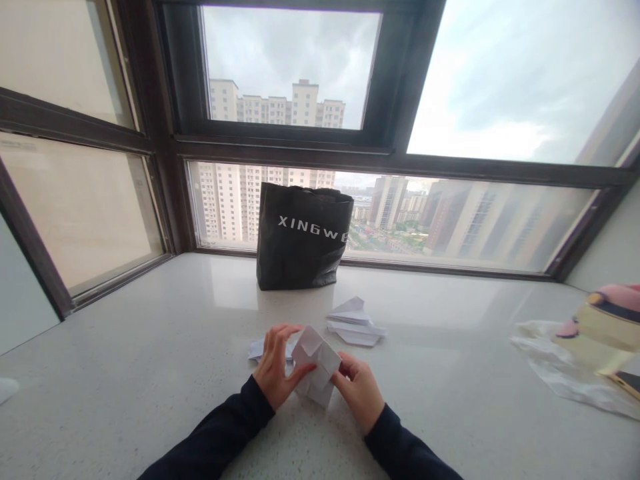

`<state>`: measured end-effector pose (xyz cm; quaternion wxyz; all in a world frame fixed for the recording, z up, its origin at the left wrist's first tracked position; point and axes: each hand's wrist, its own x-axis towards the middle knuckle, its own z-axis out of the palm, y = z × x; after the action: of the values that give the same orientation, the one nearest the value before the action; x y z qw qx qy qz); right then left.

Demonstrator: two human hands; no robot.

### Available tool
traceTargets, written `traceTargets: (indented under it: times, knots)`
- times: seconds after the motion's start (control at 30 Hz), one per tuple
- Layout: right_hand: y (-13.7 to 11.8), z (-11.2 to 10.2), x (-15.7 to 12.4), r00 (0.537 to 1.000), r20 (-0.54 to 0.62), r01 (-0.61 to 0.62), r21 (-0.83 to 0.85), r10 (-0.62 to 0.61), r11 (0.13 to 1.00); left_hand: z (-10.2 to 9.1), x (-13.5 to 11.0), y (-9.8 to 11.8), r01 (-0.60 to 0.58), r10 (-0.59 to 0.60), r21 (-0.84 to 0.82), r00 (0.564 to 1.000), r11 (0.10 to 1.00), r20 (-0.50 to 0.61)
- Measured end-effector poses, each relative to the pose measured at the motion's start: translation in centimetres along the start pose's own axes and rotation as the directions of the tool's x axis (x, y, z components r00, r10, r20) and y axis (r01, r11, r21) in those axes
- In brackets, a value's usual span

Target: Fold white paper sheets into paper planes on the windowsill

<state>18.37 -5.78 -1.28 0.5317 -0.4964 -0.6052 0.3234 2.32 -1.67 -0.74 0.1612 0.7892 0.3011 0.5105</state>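
Holding a folded paper (316, 381) in the lower middle of the frame, the left hand (276, 371) lays its thumb across the front with its fingers curled about the upper left edge, while the right hand (361, 390) pinches the right edge between thumb and fingers. Another paper piece (257, 349) lies partly hidden behind the left hand; folded sheets (356, 332) lie right of center. A black bag (303, 263) stands upright near the window (480, 220). At the right edge, a pink-topped bottle (597, 333) and crumpled wrap (555, 380) sit on the pale counter (450, 420).
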Motion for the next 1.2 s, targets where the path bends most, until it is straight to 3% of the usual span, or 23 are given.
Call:
traceTargets:
  times: [0.1, 0.2, 0.43, 0.6, 0.83, 0.97, 1.2]
  knots:
    - [0.0, -0.1, -0.1, 0.999, -0.018, 0.029, -0.141, -0.031, 0.99, 0.2, 0.1, -0.4, 0.159, -0.141, -0.162, 0.983, 0.974, 0.117]
    - [-0.3, -0.2, -0.2, 0.998, -0.032, 0.038, -0.226, -0.047, 0.973, 0.3, 0.0, -0.4, 0.289, -0.213, -0.273, 0.937, 0.917, 0.276]
    - [-0.8, -0.4, -0.2, 0.991, -0.07, 0.091, -0.251, -0.112, 0.964, 0.2, 0.2, 0.5, 0.409, -0.316, -0.288, 0.893, 0.866, 0.32]
    - [-1.0, -0.3, -0.4, 0.985, -0.115, 0.119, -0.098, -0.13, 0.988, 0.1, 0.2, 0.5, 0.378, -0.32, -0.205, 0.909, 0.903, 0.267]
    - [-1.5, -0.2, -0.8, 0.946, -0.105, 0.272, -0.253, -0.306, 0.928, 0.3, 0.0, 0.1, 0.285, -0.234, -0.118, 0.915, 0.951, 0.328]
    - [-1.1, -0.4, -0.6, 0.939, -0.118, 0.27, -0.334, -0.324, 0.903, 0.2, 0.0, 0.0, 0.24, -0.184, -0.11, 0.909, 0.964, 0.374]
    - [-0.6, -0.6, -0.3, 0.944, -0.057, 0.281, -0.377, -0.325, 0.882, -0.2, -0.4, 0.8, 0.188, -0.125, -0.155, 0.93, 0.97, 0.346]
